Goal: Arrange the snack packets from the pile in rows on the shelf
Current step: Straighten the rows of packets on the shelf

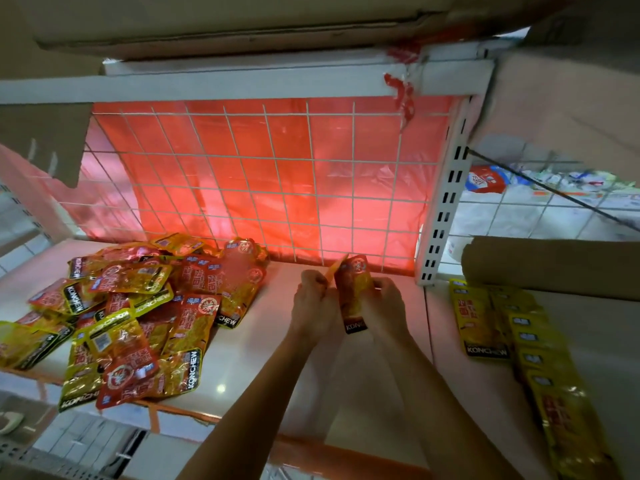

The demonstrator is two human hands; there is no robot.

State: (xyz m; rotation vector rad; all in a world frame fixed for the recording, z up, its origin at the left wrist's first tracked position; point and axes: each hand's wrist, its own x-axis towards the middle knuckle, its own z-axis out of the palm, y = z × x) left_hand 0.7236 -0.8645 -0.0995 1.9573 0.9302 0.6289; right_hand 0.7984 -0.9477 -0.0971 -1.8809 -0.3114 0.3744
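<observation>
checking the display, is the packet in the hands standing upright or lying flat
Upright: the red packet stands on end on the shelf, held between left hand and right hand.

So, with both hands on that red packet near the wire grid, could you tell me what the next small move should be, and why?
Probably set the red packet down on the bare shelf near the wire grid. Left hand and right hand hold it upright there, and the pile is still unsorted.
</observation>
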